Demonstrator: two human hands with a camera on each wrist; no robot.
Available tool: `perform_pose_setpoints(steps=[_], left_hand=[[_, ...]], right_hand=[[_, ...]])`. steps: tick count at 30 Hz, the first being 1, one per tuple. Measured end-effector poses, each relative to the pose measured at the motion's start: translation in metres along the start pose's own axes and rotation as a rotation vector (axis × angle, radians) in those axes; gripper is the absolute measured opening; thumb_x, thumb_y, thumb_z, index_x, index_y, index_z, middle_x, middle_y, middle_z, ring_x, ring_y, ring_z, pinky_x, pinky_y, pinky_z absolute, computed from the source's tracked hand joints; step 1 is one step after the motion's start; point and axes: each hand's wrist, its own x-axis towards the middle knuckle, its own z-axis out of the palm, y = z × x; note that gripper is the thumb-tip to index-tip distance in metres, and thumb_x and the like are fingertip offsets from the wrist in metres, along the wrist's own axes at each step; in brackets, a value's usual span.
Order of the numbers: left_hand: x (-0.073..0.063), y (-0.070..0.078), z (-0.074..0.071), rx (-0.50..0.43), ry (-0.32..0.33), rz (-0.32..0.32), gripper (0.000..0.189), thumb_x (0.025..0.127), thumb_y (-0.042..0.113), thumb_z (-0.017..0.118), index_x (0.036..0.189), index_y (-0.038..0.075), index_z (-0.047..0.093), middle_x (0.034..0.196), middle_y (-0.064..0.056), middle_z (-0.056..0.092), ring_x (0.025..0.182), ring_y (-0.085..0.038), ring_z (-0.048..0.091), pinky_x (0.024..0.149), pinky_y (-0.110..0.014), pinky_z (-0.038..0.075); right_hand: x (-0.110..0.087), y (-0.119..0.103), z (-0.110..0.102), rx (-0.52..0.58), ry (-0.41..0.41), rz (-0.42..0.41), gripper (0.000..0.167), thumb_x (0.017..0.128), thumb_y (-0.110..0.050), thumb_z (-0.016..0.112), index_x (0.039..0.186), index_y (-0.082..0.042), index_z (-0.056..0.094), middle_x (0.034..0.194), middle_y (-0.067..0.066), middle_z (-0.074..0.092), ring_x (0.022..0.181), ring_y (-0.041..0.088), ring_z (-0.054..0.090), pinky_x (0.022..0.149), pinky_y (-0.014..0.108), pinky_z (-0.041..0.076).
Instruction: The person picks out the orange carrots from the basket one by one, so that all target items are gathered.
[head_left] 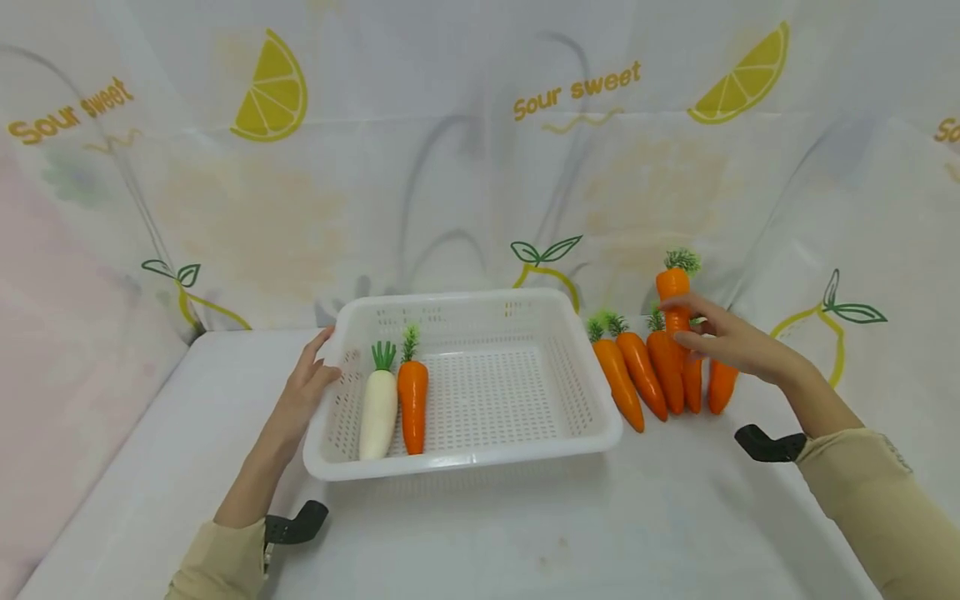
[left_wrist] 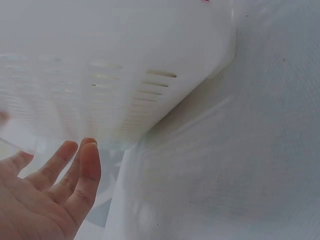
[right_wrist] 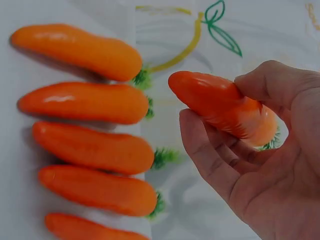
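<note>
A white plastic basket [head_left: 480, 459] with slotted walls stands on the table. Inside it, at the left, a white radish [head_left: 377, 417] with a green top lies beside an orange carrot [head_left: 413, 408]. My left hand [head_left: 303, 392] is at the basket's left side, fingers extended against it; the left wrist view shows these fingers [left_wrist: 90, 162] near the slotted outer wall. My right hand [head_left: 723, 337] pinches another carrot [head_left: 672, 287] between thumb and fingers, leafy top up, above a row of carrots [head_left: 641, 375]. In the right wrist view the held carrot [right_wrist: 215, 97] points its tip toward the row.
Several carrots [right_wrist: 90, 102] lie side by side on the white table just right of the basket. A white cloth backdrop [head_left: 450, 183] with lemon prints rises behind the table. Black wrist mounts [head_left: 768, 444] sit on both forearms.
</note>
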Motion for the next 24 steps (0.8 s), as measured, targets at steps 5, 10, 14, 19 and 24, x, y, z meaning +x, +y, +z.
perform_pose_setpoints(steps=[5,10,14,19,24], left_hand=[[-0.001,-0.001,-0.002,0.013,0.005,-0.005,0.061,0.099,0.024,0.031,0.153,0.028,0.002,0.144,-0.022,0.037,0.099,-0.007,0.054,0.078,-0.028,0.048],[-0.002,-0.002,-0.002,0.014,0.007,0.01,0.061,0.099,0.024,0.03,0.153,0.028,0.002,0.146,-0.022,0.035,0.103,-0.013,0.054,0.078,-0.03,0.048],[-0.001,-0.002,-0.002,0.016,0.011,0.023,0.06,0.099,0.025,0.03,0.153,0.027,0.002,0.147,-0.021,0.035,0.106,-0.016,0.053,0.078,-0.03,0.049],[-0.001,-0.002,-0.002,0.013,0.013,0.017,0.06,0.1,0.025,0.03,0.153,0.028,0.003,0.147,-0.02,0.035,0.105,-0.014,0.054,0.077,-0.029,0.049],[-0.002,-0.001,-0.002,0.002,0.013,-0.006,0.06,0.099,0.026,0.031,0.152,0.031,0.003,0.147,-0.02,0.035,0.103,-0.011,0.054,0.077,-0.028,0.049]], right_hand=[[-0.019,0.027,-0.006,0.019,0.018,0.111,0.047,0.099,-0.025,0.047,0.14,-0.011,0.032,0.125,0.021,0.04,0.09,0.017,0.058,0.076,0.03,0.053],[-0.038,0.049,-0.009,0.031,0.02,0.189,0.052,0.099,-0.025,0.046,0.143,-0.003,0.027,0.127,0.025,0.038,0.094,0.012,0.054,0.076,0.034,0.055],[-0.05,0.066,-0.009,0.033,-0.006,0.253,0.058,0.099,-0.021,0.046,0.144,0.003,0.02,0.125,0.032,0.035,0.094,0.019,0.055,0.075,0.036,0.056],[-0.055,0.081,-0.003,0.105,-0.058,0.348,0.072,0.098,-0.015,0.046,0.146,0.002,-0.005,0.116,0.035,0.035,0.091,0.023,0.057,0.077,0.04,0.055],[-0.053,0.087,0.004,0.15,-0.072,0.411,0.086,0.096,-0.012,0.047,0.142,0.003,-0.024,0.117,0.039,0.031,0.088,0.023,0.06,0.078,0.043,0.054]])
